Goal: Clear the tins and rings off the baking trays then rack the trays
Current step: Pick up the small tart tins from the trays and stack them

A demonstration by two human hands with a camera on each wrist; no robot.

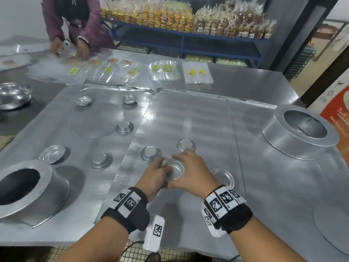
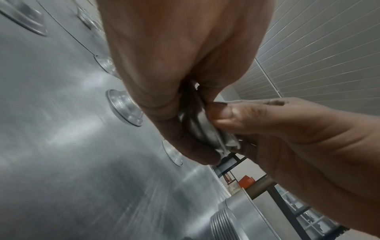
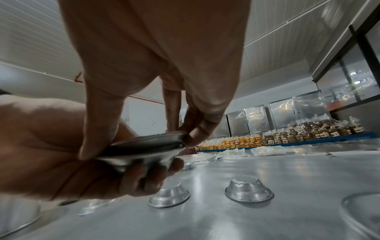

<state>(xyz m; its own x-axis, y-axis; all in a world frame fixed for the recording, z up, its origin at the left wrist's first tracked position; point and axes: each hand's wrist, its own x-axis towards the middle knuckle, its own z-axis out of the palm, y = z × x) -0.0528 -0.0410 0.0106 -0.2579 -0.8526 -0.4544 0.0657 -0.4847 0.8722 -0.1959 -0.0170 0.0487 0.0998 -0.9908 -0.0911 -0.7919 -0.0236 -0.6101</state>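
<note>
A: Hands?
B: Left hand and right hand both grip one small tin, held above the middle tray, near edge. Left fingers curl under it; right thumb and fingertips pinch its rim.

A: Tins on that tray?
B: Two upturned just beyond the hands; one more to the right.

A: Left tray?
B: Five small tins, scattered; one big ring near left.

A: Right?
B: Another ring, far right.

A: Elsewhere?
B: A person at the far table.
</note>
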